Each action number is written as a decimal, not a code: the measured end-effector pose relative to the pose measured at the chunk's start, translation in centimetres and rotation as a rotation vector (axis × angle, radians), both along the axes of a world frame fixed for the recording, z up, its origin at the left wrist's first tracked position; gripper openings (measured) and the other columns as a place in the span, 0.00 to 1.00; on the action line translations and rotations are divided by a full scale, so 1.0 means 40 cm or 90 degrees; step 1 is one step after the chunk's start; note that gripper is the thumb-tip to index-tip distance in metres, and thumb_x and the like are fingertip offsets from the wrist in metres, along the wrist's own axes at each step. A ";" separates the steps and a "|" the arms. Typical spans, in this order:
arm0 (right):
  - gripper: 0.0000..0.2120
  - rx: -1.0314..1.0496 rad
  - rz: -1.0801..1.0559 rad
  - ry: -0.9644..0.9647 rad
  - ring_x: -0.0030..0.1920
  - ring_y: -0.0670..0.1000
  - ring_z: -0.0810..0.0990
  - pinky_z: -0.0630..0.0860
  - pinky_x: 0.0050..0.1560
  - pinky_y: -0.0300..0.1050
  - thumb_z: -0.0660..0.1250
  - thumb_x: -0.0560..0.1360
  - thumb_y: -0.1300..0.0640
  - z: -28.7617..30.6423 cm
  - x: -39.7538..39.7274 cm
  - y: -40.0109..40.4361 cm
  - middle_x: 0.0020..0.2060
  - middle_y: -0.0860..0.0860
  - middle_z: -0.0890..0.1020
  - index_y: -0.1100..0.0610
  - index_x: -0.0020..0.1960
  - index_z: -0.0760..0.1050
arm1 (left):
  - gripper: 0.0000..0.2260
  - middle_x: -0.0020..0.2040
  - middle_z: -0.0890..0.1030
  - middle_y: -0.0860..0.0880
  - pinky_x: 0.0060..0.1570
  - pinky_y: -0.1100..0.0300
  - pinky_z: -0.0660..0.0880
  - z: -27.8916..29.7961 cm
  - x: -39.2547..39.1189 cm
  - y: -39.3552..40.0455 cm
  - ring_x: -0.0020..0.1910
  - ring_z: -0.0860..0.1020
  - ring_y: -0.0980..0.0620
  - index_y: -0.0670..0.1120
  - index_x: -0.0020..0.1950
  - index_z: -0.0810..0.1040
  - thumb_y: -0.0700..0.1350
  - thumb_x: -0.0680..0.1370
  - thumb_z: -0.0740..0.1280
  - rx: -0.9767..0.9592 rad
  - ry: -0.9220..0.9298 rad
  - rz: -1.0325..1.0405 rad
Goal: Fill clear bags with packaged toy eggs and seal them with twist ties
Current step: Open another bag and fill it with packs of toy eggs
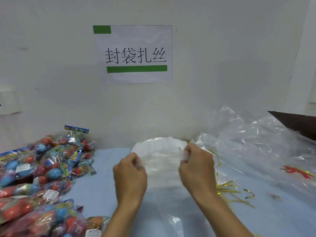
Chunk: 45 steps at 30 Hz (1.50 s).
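Bag stack [160,156], clear plastic, whitish where layers piled up, sat centre of the pale blue worktop [106,190], its far edge near the wall. Both hands were on it. Left hand [130,173] gripped the stack's left edge, fingers curled in, pinching plastic. Right hand [196,166] gripped the stack's right upper corner, fingers [185,153] curled, pinching a bit of film. Plastic looked blurred between the hands; could not tell how many layers each hand held. Stack's near end ran down between the forearms toward the camera.

Left of the stack, apart from it: big heap of packaged toy eggs [42,177], red, blue and purple eggs in clear wrappers with printed header cards and white warning labels, spreading along the worktop's left side to the bottom edge.

Right of the stack: gold twist ties [229,187] scattered loose on the worktop, some straight, one curled. Further right of the stack, crumpled loose clear plastic sheeting [253,142] piled up against the wall, something red [297,171] lying under it.

Behind the stack, on the wall: white paper sign [135,54] with black Chinese characters and two green bars. Dark brown edge [297,122] at far right, above the sheeting.
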State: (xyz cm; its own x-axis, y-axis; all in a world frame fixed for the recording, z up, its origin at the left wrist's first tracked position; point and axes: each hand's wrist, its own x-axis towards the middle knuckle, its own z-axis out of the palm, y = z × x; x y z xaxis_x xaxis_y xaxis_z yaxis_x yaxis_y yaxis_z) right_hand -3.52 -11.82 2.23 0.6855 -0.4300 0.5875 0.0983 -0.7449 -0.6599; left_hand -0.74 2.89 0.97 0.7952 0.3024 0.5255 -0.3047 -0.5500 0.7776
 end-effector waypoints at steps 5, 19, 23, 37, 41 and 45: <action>0.11 0.075 0.005 0.011 0.44 0.52 0.72 0.68 0.43 0.45 0.62 0.74 0.67 0.004 0.006 -0.021 0.43 0.49 0.74 0.52 0.49 0.72 | 0.15 0.41 0.73 0.50 0.32 0.71 0.65 0.016 -0.013 0.005 0.38 0.71 0.59 0.47 0.39 0.72 0.26 0.69 0.64 -0.029 -0.074 0.021; 0.15 0.043 0.062 0.031 0.31 0.50 0.67 0.64 0.30 0.45 0.64 0.67 0.69 0.008 0.006 -0.002 0.28 0.48 0.71 0.51 0.31 0.65 | 0.22 0.23 0.71 0.57 0.22 0.66 0.61 0.012 0.000 0.010 0.25 0.67 0.56 0.49 0.27 0.66 0.36 0.69 0.77 -0.077 -0.007 -0.050; 0.13 0.046 0.043 0.018 0.32 0.49 0.69 0.66 0.31 0.46 0.63 0.67 0.69 0.008 0.003 -0.001 0.28 0.48 0.72 0.52 0.34 0.67 | 0.18 0.29 0.73 0.55 0.27 0.65 0.63 0.014 -0.003 0.004 0.28 0.68 0.55 0.51 0.31 0.69 0.33 0.71 0.72 -0.061 -0.042 -0.046; 0.25 0.024 0.183 0.136 0.26 0.49 0.64 0.62 0.27 0.40 0.73 0.73 0.55 0.002 -0.001 0.019 0.25 0.46 0.66 0.54 0.26 0.62 | 0.16 0.29 0.72 0.53 0.25 0.58 0.61 0.014 -0.008 0.012 0.28 0.69 0.52 0.50 0.36 0.70 0.27 0.69 0.63 -0.033 -0.120 0.044; 0.20 0.090 0.105 0.094 0.31 0.51 0.58 0.57 0.29 0.46 0.66 0.70 0.65 0.018 -0.003 -0.003 0.25 0.48 0.62 0.55 0.28 0.57 | 0.17 0.40 0.76 0.53 0.30 0.67 0.69 0.013 -0.003 0.008 0.37 0.75 0.54 0.53 0.45 0.72 0.33 0.71 0.72 -0.087 -0.089 -0.096; 0.17 0.169 0.040 0.041 0.33 0.54 0.59 0.61 0.29 0.47 0.64 0.70 0.66 0.019 0.005 -0.027 0.27 0.52 0.62 0.57 0.29 0.59 | 0.26 0.54 0.74 0.56 0.46 0.64 0.73 0.014 -0.007 -0.005 0.52 0.75 0.57 0.58 0.58 0.67 0.49 0.68 0.79 -0.177 0.031 -0.198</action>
